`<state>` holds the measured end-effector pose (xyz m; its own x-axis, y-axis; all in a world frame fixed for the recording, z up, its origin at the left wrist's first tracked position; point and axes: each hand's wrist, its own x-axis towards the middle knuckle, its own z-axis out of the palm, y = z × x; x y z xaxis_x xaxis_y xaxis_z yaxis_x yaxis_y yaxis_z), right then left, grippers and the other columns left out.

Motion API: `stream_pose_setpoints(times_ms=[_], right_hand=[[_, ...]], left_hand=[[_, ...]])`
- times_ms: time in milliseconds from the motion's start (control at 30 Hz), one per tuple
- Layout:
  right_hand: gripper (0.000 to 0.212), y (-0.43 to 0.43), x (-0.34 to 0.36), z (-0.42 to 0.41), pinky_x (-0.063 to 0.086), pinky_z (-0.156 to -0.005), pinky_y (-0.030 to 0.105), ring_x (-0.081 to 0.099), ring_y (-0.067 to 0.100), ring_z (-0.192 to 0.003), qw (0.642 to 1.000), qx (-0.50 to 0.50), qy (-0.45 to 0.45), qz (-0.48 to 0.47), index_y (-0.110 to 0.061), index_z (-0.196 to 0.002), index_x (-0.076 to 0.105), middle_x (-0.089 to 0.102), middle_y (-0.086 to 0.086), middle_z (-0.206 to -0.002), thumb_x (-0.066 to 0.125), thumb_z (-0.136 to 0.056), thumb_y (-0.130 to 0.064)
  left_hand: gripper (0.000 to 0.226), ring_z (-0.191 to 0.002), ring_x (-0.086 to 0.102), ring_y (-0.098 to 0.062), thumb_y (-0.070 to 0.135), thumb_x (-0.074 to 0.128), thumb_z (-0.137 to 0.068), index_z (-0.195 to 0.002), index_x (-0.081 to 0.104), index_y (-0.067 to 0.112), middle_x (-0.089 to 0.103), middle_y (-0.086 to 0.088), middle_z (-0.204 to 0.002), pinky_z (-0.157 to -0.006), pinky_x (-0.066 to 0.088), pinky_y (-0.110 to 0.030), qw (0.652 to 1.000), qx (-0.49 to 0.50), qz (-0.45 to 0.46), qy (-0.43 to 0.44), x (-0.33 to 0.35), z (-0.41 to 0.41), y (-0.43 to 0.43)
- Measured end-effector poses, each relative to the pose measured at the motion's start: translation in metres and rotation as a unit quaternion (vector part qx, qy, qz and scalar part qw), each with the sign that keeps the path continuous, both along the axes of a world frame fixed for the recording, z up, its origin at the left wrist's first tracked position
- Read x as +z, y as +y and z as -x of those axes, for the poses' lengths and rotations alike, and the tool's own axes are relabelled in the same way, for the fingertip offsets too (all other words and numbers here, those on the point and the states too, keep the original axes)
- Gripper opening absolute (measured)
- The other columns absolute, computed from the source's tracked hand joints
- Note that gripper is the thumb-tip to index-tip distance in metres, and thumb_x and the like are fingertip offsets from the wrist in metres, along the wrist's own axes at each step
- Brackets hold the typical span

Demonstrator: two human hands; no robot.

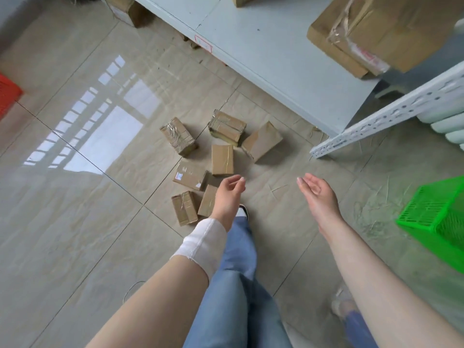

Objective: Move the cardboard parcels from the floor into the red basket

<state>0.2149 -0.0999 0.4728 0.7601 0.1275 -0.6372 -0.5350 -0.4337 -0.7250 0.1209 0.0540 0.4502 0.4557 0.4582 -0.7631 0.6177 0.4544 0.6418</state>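
Head view: seven small taped cardboard parcels [222,159] clustered on floor tiles [100,222] before shelf [263,46]; red basket [7,94] at far left edge, well apart; green basket [437,222] at right. Left hand [227,197] and right hand [317,194] above, fingers relaxed, holding nothing.

Tiled floor [75,222]: seven cardboard parcels [222,159] clustered; green basket [439,217] right; red basket [7,94] left.
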Motion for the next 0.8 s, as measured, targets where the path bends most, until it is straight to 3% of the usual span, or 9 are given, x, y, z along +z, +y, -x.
stream_pose_setpoints(times_ms=[167,300,500,633,700,800], right_hand=[[0.05,-0.004,-0.025,-0.06,0.033,-0.092,0.019,0.049,0.015,-0.124,0.998,0.047,-0.004,0.036,-0.008,-0.133,0.045,0.05,0.008,-0.139,0.059,-0.088,-0.025],[0.051,0.001,-0.088,-0.107,0.033,-0.093,0.019,0.048,0.016,-0.126,0.997,0.073,0.004,0.04,-0.007,-0.133,0.043,0.05,0.008,-0.139,0.059,-0.088,-0.025],[0.061,0.017,-0.262,-0.178,0.033,-0.109,0.029,0.044,0.018,-0.131,0.99,0.134,0.009,0.039,-0.01,-0.137,0.04,0.045,0.009,-0.143,0.062,-0.085,-0.03],[0.07,0.027,-0.382,-0.222,0.029,-0.113,0.032,0.038,0.017,-0.136,0.983,0.174,-0.015,0.057,-0.011,-0.142,0.034,0.038,0.006,-0.149,0.062,-0.084,-0.038],[0.074,0.033,-0.432,-0.245,0.027,-0.115,0.034,0.036,0.017,-0.138,0.98,0.186,-0.035,0.06,-0.01,-0.143,0.031,0.036,0.007,-0.15,0.06,-0.083,-0.042],[0.074,0.048,-0.487,-0.271,0.027,-0.115,0.034,0.037,0.017,-0.137,0.977,0.199,-0.048,0.058,-0.009,-0.143,0.031,0.038,0.007,-0.15,0.056,-0.084,-0.047]], left_hand=[[0.036,-0.106,0.059,-0.017,0.024,0.052,-0.094,-0.125,0.051,0.006,0.061,-0.01,-0.119,-0.093,0.043,-0.027,1.0,-0.008,-0.004,0.011,-0.027,-0.053,0.006],[0.037,-0.106,0.056,-0.018,0.023,0.052,-0.095,-0.127,0.048,0.005,0.058,-0.008,-0.115,-0.094,0.043,-0.027,1.0,0.02,0.001,0.017,-0.079,-0.09,0.005],[0.051,-0.121,0.051,-0.02,0.029,0.053,-0.094,-0.138,0.038,0.008,0.05,-0.012,-0.137,-0.1,0.04,-0.028,0.999,0.028,0.003,0.042,-0.23,-0.138,0.003],[0.07,-0.135,0.039,-0.022,0.038,0.052,-0.093,-0.148,0.018,0.012,0.036,-0.009,-0.15,-0.108,0.033,-0.031,0.998,0.023,0.022,0.058,-0.342,-0.168,0.003],[0.073,-0.132,0.041,-0.017,0.039,0.052,-0.092,-0.149,0.014,0.011,0.038,-0.005,-0.146,-0.107,0.033,-0.028,0.998,0.022,0.012,0.049,-0.388,-0.185,0.006],[0.068,-0.121,0.051,-0.017,0.039,0.055,-0.091,-0.143,0.024,0.01,0.047,-0.001,-0.14,-0.102,0.043,-0.03,0.996,0.081,0.012,0.02,-0.442,-0.205,0.014]])
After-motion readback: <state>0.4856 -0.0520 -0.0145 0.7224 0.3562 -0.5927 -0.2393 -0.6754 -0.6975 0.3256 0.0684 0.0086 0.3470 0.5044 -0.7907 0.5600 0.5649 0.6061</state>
